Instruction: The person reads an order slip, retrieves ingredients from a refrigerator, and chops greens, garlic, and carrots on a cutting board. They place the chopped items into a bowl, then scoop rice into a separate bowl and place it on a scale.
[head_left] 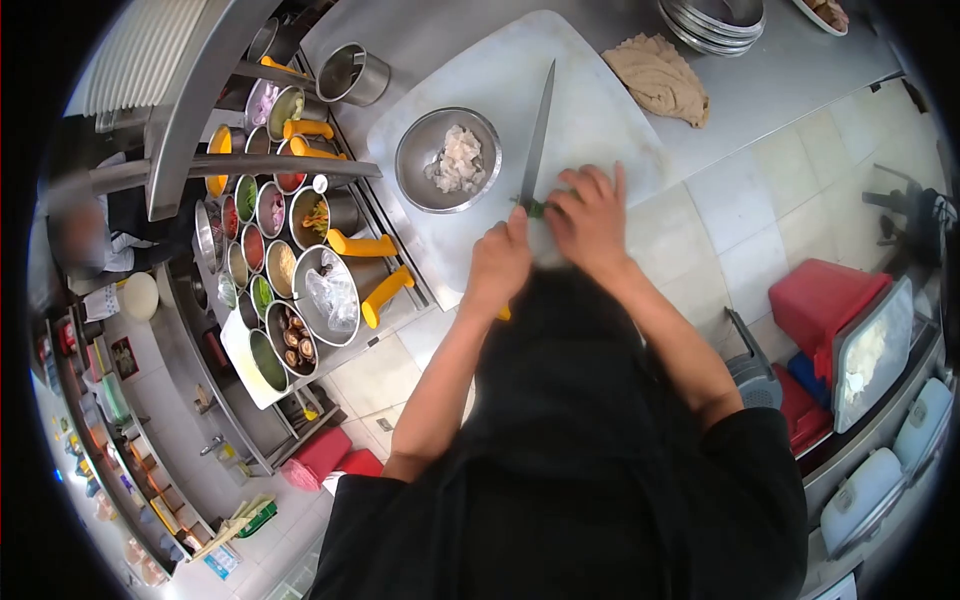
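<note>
My left hand [499,262] is closed around the handle of a kitchen knife [541,130]. The long blade points away from me over a white cutting board [590,125], and a bit of yellow shows below the fist. Close to the blade's base, a small green vegetable piece [537,209] lies under the curled fingertips of my right hand [592,220], which press it against the board; its exact kind is too small to tell. On the left of the board stands a metal bowl [408,160] with pale, translucent chopped chunks [458,160] in it.
Left of the board are several metal containers of cut ingredients, including mushrooms [293,340], with yellow-handled tools [386,297]. A metal shelf post [170,170] stands nearby. A tan cloth [655,80] and stacked metal bowls [712,25] lie beyond. A red bin [820,305] stands right.
</note>
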### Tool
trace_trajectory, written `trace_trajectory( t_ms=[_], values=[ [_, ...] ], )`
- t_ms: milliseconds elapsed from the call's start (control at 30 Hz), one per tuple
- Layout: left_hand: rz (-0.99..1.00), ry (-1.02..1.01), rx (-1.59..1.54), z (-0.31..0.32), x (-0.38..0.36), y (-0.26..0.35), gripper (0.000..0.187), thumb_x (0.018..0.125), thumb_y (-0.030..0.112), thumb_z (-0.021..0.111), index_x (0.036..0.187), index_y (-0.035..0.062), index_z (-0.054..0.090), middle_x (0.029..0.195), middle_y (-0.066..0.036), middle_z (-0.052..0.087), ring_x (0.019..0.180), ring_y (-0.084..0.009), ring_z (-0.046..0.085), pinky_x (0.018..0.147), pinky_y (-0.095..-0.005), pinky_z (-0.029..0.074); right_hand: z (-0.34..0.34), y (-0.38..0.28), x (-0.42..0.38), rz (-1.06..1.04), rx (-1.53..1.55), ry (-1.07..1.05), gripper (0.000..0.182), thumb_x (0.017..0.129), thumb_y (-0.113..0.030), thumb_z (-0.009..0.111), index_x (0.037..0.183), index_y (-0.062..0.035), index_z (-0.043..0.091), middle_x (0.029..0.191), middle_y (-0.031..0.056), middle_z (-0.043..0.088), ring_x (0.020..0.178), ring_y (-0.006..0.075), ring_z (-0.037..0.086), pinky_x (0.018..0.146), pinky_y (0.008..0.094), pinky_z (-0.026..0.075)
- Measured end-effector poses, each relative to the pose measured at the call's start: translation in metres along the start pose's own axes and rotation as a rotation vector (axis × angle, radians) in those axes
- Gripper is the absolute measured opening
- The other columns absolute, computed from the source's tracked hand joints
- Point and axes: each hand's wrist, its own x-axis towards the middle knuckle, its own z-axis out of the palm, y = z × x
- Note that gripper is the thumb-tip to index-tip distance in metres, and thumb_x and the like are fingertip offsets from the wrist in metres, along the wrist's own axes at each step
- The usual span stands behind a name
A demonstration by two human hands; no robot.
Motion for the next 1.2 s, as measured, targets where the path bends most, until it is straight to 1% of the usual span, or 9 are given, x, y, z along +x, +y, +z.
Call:
trace_trajectory(
  t_ms=[133, 167, 300, 600, 700, 800, 933, 1033, 1200],
  values=[
    [-0.006, -0.013, -0.007, -0.006, -0.012, -0.002, 0.056, 0.102, 0.037, 0.037, 0.085, -0.0105, 0.061, 0.085, -0.039, 0.059, 0.089, -0.0555, 0.057, 0.08, -0.0557, 0.045, -0.009, 0.027, 0.007, -0.081, 0.016, -0.135, 0.02, 0.072, -0.012, 0.073, 0.091, -0.0114, 0.067, 0.11, 0.0049, 0.058, 0.108, 0.0283, 0.05, 0.101, 0.049, 0.034],
    [0.004, -0.01, 0.0, -0.007, -0.015, -0.004, 0.056, 0.102, 0.037, 0.037, 0.085, -0.0105, 0.061, 0.085, -0.039, 0.059, 0.089, -0.0554, 0.057, 0.08, -0.0556, 0.045, -0.009, 0.032, 0.007, -0.096, 0.067, -0.172, 0.02, 0.072, -0.01, 0.074, 0.091, -0.0107, 0.069, 0.106, 0.004, 0.059, 0.104, 0.0272, 0.052, 0.096, 0.0452, 0.038],
    [0.012, -0.001, 0.003, -0.01, -0.027, -0.006, 0.053, 0.102, 0.035, 0.038, 0.087, -0.0105, 0.061, 0.084, -0.038, 0.059, 0.088, -0.0556, 0.057, 0.079, -0.0564, 0.045, -0.001, 0.034, -0.003, -0.079, 0.156, -0.117, 0.017, 0.072, -0.005, 0.074, 0.088, -0.0092, 0.071, 0.095, 0.0029, 0.061, 0.096, 0.026, 0.054, 0.085, 0.0397, 0.041],
    [-0.087, 0.038, 0.014, 0.011, -0.061, -0.003, 0.047, 0.102, 0.032, 0.039, 0.084, -0.0081, 0.058, 0.082, -0.038, 0.059, 0.084, -0.0558, 0.056, 0.074, -0.0584, 0.045, 0.006, 0.037, -0.008, -0.059, 0.176, -0.061, 0.013, 0.073, -0.005, 0.074, 0.085, -0.0086, 0.07, 0.095, 0.0037, 0.062, 0.096, 0.0264, 0.054, 0.085, 0.0395, 0.042],
    [0.054, 0.186, 0.149, 0.04, -0.049, -0.024, 0.055, 0.104, 0.039, 0.035, 0.083, -0.0067, 0.058, 0.072, -0.03, 0.06, 0.074, -0.0515, 0.059, 0.067, -0.0508, 0.047, 0.006, 0.038, -0.009, -0.055, 0.193, -0.062, 0.012, 0.073, -0.005, 0.073, 0.085, -0.0087, 0.07, 0.094, 0.0037, 0.062, 0.095, 0.0264, 0.054, 0.085, 0.0395, 0.042],
    [0.02, 0.125, 0.066, 0.031, -0.031, -0.011, 0.045, 0.102, 0.031, 0.04, 0.086, -0.0075, 0.058, 0.083, -0.038, 0.059, 0.082, -0.0541, 0.058, 0.069, -0.0595, 0.044, 0.007, 0.04, -0.011, -0.061, 0.203, -0.061, 0.012, 0.073, -0.005, 0.073, 0.084, -0.0088, 0.07, 0.094, 0.0036, 0.061, 0.095, 0.0264, 0.054, 0.084, 0.0394, 0.042],
    [-0.024, 0.115, 0.067, 0.013, -0.045, 0.009, 0.047, 0.102, 0.031, 0.039, 0.085, -0.0081, 0.058, 0.079, -0.037, 0.059, 0.078, -0.055, 0.058, 0.069, -0.0591, 0.045, 0.008, 0.041, -0.012, -0.071, 0.195, -0.046, 0.012, 0.073, -0.005, 0.073, 0.083, -0.0085, 0.069, 0.094, 0.003, 0.061, 0.095, 0.0261, 0.054, 0.084, 0.0396, 0.043],
    [-0.018, 0.178, 0.109, 0.034, -0.057, 0.002, 0.048, 0.102, 0.031, 0.039, 0.085, -0.0083, 0.059, 0.079, -0.038, 0.059, 0.08, -0.0556, 0.057, 0.071, -0.0588, 0.045, 0.01, 0.044, -0.011, -0.071, 0.2, -0.039, 0.012, 0.072, -0.005, 0.073, 0.083, -0.0084, 0.069, 0.094, 0.0027, 0.061, 0.096, 0.026, 0.054, 0.084, 0.0398, 0.043],
    [-0.042, 0.14, 0.064, 0.035, -0.033, 0.006, 0.05, 0.102, 0.034, 0.039, 0.087, -0.009, 0.059, 0.083, -0.039, 0.059, 0.087, -0.0561, 0.056, 0.079, -0.0586, 0.045, 0.013, 0.043, -0.014, -0.082, 0.2, -0.018, 0.012, 0.071, -0.005, 0.073, 0.082, -0.0086, 0.069, 0.094, 0.0026, 0.06, 0.095, 0.026, 0.054, 0.084, 0.0398, 0.043]
  ],
)
